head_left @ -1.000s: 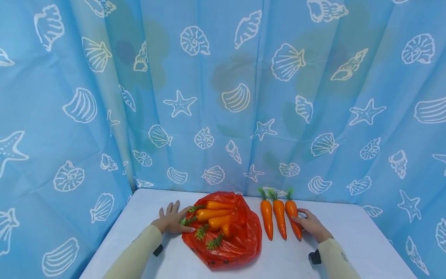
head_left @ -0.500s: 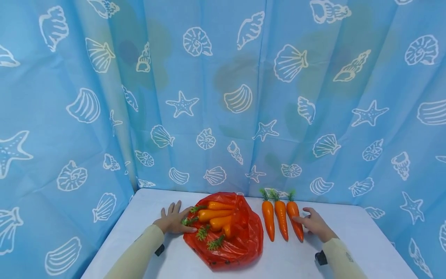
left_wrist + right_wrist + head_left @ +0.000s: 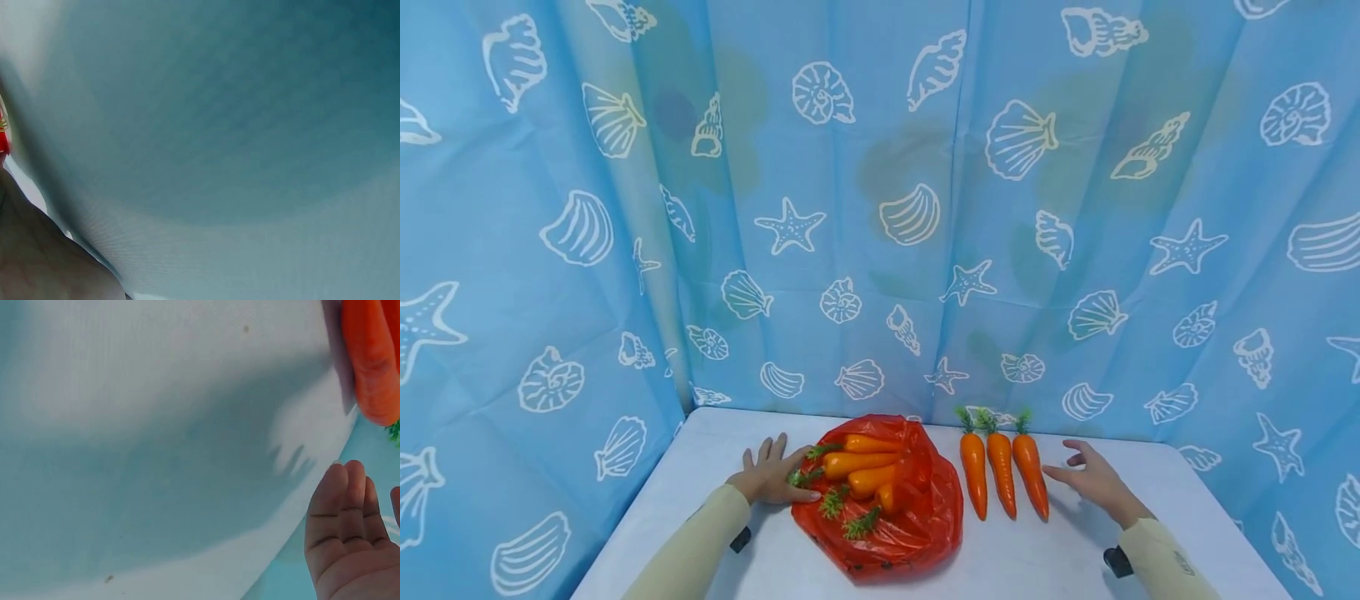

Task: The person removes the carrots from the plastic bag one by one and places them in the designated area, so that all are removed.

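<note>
My left hand [image 3: 771, 479] rests with spread fingers at the left edge of a red plastic bag [image 3: 917, 542]. In the bag's mouth lie several orange carrots [image 3: 859, 461], their green tops pointing left toward that hand. To the right of the bag, three carrots stand in a row, tops to the back: a left one [image 3: 973, 471], a middle one [image 3: 1002, 471] and a right one [image 3: 1030, 471]. My right hand [image 3: 1093, 479] is just right of the row, fingers relaxed and holding nothing. In the right wrist view, its palm [image 3: 350, 550] shows below a carrot [image 3: 372, 362].
Everything lies on a white table [image 3: 1015, 567]. Behind and beside it hangs a blue curtain [image 3: 865, 167] printed with white shells and starfish. A small black device [image 3: 1117, 562] sits at the right wrist.
My right hand has let go of the rightmost carrot and drawn away to the right. The carrot stays in the row. The left hand and the bag keep their places.
</note>
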Demonstrator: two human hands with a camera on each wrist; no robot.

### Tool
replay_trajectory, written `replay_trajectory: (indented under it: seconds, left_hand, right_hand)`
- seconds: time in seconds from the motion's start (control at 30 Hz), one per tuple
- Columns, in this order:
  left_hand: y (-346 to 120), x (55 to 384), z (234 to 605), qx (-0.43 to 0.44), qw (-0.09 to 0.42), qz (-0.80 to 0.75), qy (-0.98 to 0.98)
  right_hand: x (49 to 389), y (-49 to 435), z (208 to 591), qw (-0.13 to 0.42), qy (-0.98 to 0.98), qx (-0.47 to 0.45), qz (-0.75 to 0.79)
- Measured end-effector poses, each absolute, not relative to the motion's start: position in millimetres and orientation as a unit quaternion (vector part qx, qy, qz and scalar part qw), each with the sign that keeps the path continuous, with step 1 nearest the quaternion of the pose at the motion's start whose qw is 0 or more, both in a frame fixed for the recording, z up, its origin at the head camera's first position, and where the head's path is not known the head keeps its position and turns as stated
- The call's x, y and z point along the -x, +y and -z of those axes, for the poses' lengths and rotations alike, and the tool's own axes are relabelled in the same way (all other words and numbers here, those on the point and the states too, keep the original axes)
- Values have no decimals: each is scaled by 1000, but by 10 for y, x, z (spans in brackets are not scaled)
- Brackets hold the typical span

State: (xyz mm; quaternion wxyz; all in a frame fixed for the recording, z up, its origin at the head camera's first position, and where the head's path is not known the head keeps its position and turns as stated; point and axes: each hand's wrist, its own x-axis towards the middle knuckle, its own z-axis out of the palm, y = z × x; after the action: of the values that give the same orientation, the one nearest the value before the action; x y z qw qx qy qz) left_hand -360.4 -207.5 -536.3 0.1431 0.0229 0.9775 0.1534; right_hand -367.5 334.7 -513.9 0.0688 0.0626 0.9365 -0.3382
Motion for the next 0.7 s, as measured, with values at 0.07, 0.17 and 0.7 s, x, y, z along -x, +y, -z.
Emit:
replay_trajectory:
  seconds: [0.07,0.17,0.7]
  left_hand:
    - [-2078,3606,5369,-25,140,-152,978]
    - [-2084,3613,5383,-25,140,-147,979]
    - [-2106,3636,5388,-34,141,-141,979]
  right_hand:
    - [3664,3332,5107,63,938,-54,336]
    - [3648,3304,5069,52,941,-33,331]
    - [3591,3112,4876,39,936,16,349]
